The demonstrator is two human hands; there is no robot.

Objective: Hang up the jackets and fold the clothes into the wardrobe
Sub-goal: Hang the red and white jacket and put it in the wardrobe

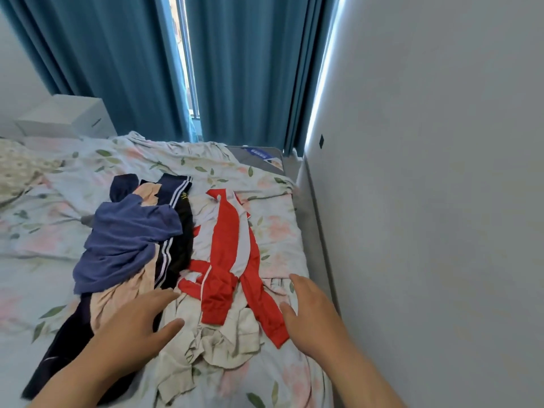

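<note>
Clothes heaped on the bed [44,290]: a soft, fuzzy blue top [126,245] lies crumpled over slick navy trousers [173,195] with white side stripes and a peach garment [117,301]. Just right of them, a shiny red-and-white jacket [226,260] stretches long and twisted, its near end over a wrinkled cream garment [217,343]. Left hand [138,322] at the pile's near edge, fingers spread and loose, gripping nothing; right hand [312,313] likewise beside the red cuff. Rumpled floral sheet beneath, pleated teal curtains [117,69] behind, plain grey wall [441,172] right, white nightstand [64,116] far left
</note>
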